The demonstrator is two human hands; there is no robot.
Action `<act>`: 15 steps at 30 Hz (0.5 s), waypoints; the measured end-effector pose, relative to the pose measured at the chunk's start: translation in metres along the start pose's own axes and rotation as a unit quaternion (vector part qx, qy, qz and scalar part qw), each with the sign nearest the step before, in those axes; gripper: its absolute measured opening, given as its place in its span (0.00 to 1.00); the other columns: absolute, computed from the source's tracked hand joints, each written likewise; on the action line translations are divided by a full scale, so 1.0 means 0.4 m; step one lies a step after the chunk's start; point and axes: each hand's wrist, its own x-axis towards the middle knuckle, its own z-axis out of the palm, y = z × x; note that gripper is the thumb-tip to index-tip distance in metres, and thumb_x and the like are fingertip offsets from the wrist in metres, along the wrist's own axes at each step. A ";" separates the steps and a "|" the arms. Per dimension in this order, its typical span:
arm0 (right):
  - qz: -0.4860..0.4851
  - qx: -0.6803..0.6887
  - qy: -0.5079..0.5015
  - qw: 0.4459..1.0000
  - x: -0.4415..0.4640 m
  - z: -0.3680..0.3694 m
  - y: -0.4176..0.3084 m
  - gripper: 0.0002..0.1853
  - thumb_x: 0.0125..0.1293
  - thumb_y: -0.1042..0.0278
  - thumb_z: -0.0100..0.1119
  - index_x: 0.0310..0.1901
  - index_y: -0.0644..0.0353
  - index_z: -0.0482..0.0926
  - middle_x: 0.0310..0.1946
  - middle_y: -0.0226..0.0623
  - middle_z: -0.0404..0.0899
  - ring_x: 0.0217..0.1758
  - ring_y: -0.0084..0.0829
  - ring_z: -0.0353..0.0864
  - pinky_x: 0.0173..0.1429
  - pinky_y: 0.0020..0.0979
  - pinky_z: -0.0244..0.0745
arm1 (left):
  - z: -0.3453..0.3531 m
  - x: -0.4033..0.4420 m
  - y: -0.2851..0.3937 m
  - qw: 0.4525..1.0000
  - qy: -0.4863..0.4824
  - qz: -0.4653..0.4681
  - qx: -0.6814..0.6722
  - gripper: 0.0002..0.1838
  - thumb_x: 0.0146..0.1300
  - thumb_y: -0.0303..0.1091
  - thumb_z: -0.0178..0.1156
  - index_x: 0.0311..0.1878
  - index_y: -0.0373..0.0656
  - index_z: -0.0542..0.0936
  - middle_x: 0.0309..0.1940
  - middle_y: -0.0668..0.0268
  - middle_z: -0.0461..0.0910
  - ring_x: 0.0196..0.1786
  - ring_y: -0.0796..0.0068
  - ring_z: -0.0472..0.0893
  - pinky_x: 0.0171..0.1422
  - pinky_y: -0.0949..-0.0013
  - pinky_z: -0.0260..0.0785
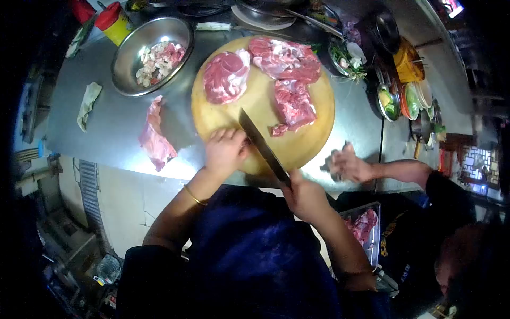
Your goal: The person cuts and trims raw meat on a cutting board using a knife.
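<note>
- The right hand (305, 199) is closed firmly round the handle of the knife (264, 147); the blade points far and left over the near part of the round cutting board (223, 117).
- The left hand (224, 151) is at the board's near-left edge, fingers curled, left of the blade; whether it grips anything cannot be told.
- On the board's far half: a rounded meat piece (227, 77) at left, a large meat slab (285, 59) at far right, a narrower meat cut (295, 103) nearer.
- On the counter (111, 138), left of the board: a pale meat strip (156, 135); farther, a steel bowl (126, 61) containing chopped pieces (159, 62).
- At right, a co-worker's hand (350, 165) is beside the board.
</note>
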 end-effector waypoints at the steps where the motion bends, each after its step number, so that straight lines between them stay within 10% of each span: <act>1: 0.008 0.005 -0.011 1.000 -0.034 -0.011 0.022 0.16 0.70 0.64 0.59 0.51 0.64 0.67 0.27 0.58 0.80 0.33 0.60 0.83 0.36 0.52 0.76 | 0.000 0.001 -0.014 1.000 0.004 -0.017 -0.016 0.13 0.48 0.32 0.68 0.39 0.49 0.79 0.33 0.66 0.80 0.43 0.61 0.81 0.51 0.57 0.72; 4: 0.145 0.171 -0.052 0.973 -0.096 -0.021 0.088 0.15 0.71 0.61 0.57 0.49 0.64 0.68 0.32 0.59 0.82 0.39 0.63 0.83 0.45 0.57 0.77 | 0.040 0.005 -0.014 0.993 -0.025 -0.068 -0.095 0.17 0.51 0.31 0.69 0.46 0.48 0.77 0.37 0.64 0.83 0.45 0.59 0.82 0.53 0.55 0.73; 9: 0.056 0.075 0.032 0.995 -0.092 -0.002 0.061 0.18 0.69 0.65 0.62 0.55 0.64 0.70 0.29 0.53 0.81 0.34 0.56 0.85 0.37 0.48 0.77 | 0.033 0.035 0.029 0.998 -0.048 -0.027 -0.007 0.26 0.52 0.33 0.73 0.54 0.46 0.74 0.43 0.63 0.83 0.52 0.57 0.81 0.60 0.54 0.71; 15: 0.038 0.034 -0.012 0.999 -0.100 -0.026 0.036 0.19 0.68 0.66 0.62 0.55 0.63 0.70 0.30 0.53 0.83 0.36 0.57 0.85 0.39 0.50 0.79 | 0.011 0.004 -0.002 0.999 -0.004 0.016 -0.037 0.12 0.48 0.35 0.69 0.37 0.45 0.81 0.37 0.62 0.79 0.44 0.56 0.79 0.54 0.55 0.69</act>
